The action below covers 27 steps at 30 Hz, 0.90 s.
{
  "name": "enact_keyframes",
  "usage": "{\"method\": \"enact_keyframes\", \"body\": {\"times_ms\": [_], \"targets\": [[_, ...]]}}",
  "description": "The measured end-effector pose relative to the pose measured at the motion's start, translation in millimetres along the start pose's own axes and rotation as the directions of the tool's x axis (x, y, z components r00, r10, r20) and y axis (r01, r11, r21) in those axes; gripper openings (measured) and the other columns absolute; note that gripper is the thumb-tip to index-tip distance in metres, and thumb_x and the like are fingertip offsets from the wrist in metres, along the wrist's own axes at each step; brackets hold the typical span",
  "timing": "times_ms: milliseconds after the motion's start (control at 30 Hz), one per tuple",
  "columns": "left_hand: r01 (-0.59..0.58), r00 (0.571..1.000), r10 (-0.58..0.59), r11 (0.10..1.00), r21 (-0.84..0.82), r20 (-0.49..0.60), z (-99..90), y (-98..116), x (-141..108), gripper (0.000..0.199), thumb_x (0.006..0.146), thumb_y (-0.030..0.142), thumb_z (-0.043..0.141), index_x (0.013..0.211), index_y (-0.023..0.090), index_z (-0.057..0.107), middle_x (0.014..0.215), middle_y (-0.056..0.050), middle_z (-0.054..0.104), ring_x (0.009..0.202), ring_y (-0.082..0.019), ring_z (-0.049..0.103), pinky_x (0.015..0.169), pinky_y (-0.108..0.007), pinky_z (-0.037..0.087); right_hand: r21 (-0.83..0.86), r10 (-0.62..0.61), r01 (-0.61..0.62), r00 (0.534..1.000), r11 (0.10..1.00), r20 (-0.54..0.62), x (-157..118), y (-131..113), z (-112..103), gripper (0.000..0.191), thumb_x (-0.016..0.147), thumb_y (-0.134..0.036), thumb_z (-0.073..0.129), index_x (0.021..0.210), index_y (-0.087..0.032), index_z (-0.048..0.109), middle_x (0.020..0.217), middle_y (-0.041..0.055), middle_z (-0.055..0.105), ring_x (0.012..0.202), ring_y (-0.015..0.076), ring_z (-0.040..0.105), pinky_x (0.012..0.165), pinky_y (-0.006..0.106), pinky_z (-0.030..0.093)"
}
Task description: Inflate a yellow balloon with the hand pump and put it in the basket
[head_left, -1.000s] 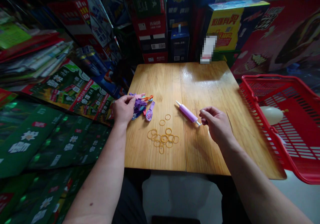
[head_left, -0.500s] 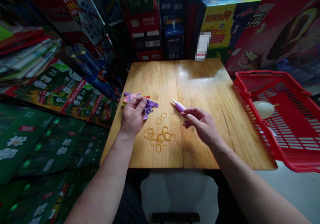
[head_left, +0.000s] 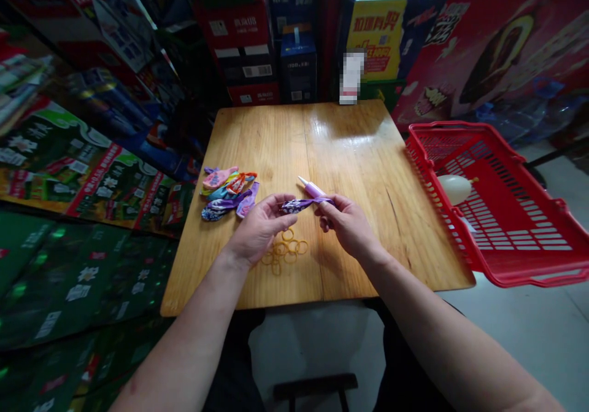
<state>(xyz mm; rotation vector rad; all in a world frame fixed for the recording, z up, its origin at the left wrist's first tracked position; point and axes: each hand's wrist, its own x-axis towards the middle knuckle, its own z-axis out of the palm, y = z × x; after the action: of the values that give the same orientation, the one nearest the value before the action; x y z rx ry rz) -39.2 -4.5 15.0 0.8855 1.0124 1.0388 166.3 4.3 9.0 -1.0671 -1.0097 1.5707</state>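
Note:
Between my hands, over the middle of the table, stretches a limp purple patterned balloon (head_left: pixel 295 206). My left hand (head_left: pixel 257 229) pinches its rounded end, while the fingers of my right hand (head_left: pixel 348 223) grip its narrow end. Also in my right hand is a slim purple balloon pump (head_left: pixel 314 190), its white pointed nozzle aimed away to the left. More uninflated balloons (head_left: pixel 225 192) in several colours lie heaped at the table's left side. Yellow rubber bands (head_left: pixel 289 249) are spread below my hands, some hidden by my left hand.
The wooden table (head_left: pixel 257 136) carries everything in front of me. At its right side is a red basket (head_left: pixel 501 215) with an inflated white balloon (head_left: pixel 454 188). Green cartons (head_left: pixel 83 283) are stacked on the left; more boxes (head_left: pixel 243 50) stand behind the table.
My left hand has come away from the balloon pile with a purple balloon and moved right to my right hand. The right fingers now grip the balloon along with the pump. The view has shifted.

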Motion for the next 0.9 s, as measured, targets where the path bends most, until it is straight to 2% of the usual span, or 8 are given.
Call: {"method": "enact_keyframes", "body": {"times_ms": [267, 367, 433, 500, 567, 633, 767, 900], "targets": [[-0.049, 0.976, 0.057, 0.998, 0.044, -0.208, -5.3, -4.7, 7.0, 0.024, 0.069, 0.031, 0.085, 0.083, 0.018, 0.071, 0.069, -0.001, 0.064, 0.055, -0.010, 0.057, 0.050, -0.022, 0.043, -0.084, -0.040, 0.032, 0.995, 0.996, -0.093, -4.0, -4.6, 0.3, 0.019, 0.082, -0.037, 0.074, 0.082, -0.020, 0.065, 0.068, 0.0003, 0.067, 0.047, 0.0092, 0.053, 0.042, 0.023, 0.040], [-0.120, 0.948, 0.126, 0.992, 0.039, -0.291, -26.3, 6.9, 9.6, 0.024, 0.067, 0.031, 0.086, 0.076, 0.019, 0.068, 0.061, 0.002, 0.060, 0.050, -0.008, 0.055, 0.046, -0.021, 0.042, -0.117, -0.056, 0.042, 0.992, 0.992, -0.117, -0.3, -14.3, -18.8, 0.027, 0.081, -0.043, 0.076, 0.074, -0.019, 0.064, 0.068, 0.0024, 0.068, 0.046, 0.0092, 0.052, 0.040, 0.023, 0.039], [-0.196, 0.875, 0.181, 0.981, 0.014, -0.449, -52.4, 18.4, 11.3, 0.025, 0.065, 0.029, 0.087, 0.077, 0.020, 0.066, 0.063, 0.004, 0.061, 0.045, -0.006, 0.051, 0.042, -0.020, 0.041, -0.096, -0.096, 0.077, 0.973, 0.992, -0.212, 5.5, -25.6, -43.1, 0.028, 0.078, -0.041, 0.079, 0.071, -0.019, 0.063, 0.066, 0.0024, 0.068, 0.045, 0.0084, 0.051, 0.039, 0.021, 0.037], [-0.285, 0.729, 0.232, 0.958, 0.022, -0.645, -78.2, 28.4, 11.9, 0.027, 0.066, 0.027, 0.086, 0.072, 0.020, 0.060, 0.058, 0.006, 0.058, 0.042, -0.004, 0.047, 0.039, -0.018, 0.039, -0.009, -0.129, 0.135, 0.922, 0.991, -0.365, 11.9, -37.3, -68.1, 0.028, 0.074, -0.037, 0.083, 0.070, -0.019, 0.060, 0.062, 0.0000, 0.065, 0.043, 0.0065, 0.046, 0.037, 0.020, 0.033], [-0.325, 0.653, 0.269, 0.944, 0.059, -0.708, -90.4, 31.4, 11.3, 0.029, 0.067, 0.027, 0.086, 0.071, 0.020, 0.058, 0.056, 0.007, 0.055, 0.041, -0.004, 0.047, 0.038, -0.016, 0.038, 0.046, -0.134, 0.170, 0.892, 0.984, -0.432, 15.6, -44.0, -81.6, 0.028, 0.072, -0.033, 0.084, 0.070, -0.019, 0.060, 0.060, -0.0012, 0.063, 0.043, 0.0055, 0.045, 0.037, 0.018, 0.031], [-0.312, 0.693, 0.266, 0.949, 0.053, -0.671, -81.1, 24.7, 10.5, 0.031, 0.065, 0.029, 0.087, 0.072, 0.020, 0.058, 0.056, 0.007, 0.056, 0.042, -0.005, 0.049, 0.039, -0.017, 0.041, 0.034, -0.121, 0.147, 0.908, 0.989, -0.402, 14.4, -42.4, -76.0, 0.027, 0.073, -0.033, 0.082, 0.070, -0.019, 0.060, 0.060, -0.0016, 0.063, 0.041, 0.0050, 0.044, 0.036, 0.018, 0.031], [-0.222, 0.879, 0.239, 0.971, 0.088, -0.414, -24.3, -5.3, 13.1, 0.027, 0.067, 0.033, 0.086, 0.076, 0.017, 0.066, 0.061, 0.003, 0.062, 0.046, -0.007, 0.055, 0.043, -0.019, 0.043, -0.170, -0.097, 0.080, 0.990, 0.982, -0.098, 1.2, -19.6, -22.8, 0.025, 0.084, -0.039, 0.072, 0.072, -0.020, 0.062, 0.063, 0.0006, 0.066, 0.043, 0.0078, 0.051, 0.038, 0.021, 0.037], [-0.205, 0.872, 0.292, 0.947, 0.249, -0.392, 6.9, -18.9, 17.3, 0.030, 0.073, 0.037, 0.081, 0.093, 0.018, 0.069, 0.082, -0.005, 0.071, 0.061, -0.014, 0.067, 0.052, -0.024, 0.051, -0.243, -0.045, 0.025, 0.996, 0.970, -0.076, -3.5, 6.7, 19.1, 0.022, 0.086, -0.039, 0.069, 0.077, -0.020, 0.063, 0.067, 0.0008, 0.068, 0.044, 0.0090, 0.055, 0.040, 0.023, 0.042]]}}
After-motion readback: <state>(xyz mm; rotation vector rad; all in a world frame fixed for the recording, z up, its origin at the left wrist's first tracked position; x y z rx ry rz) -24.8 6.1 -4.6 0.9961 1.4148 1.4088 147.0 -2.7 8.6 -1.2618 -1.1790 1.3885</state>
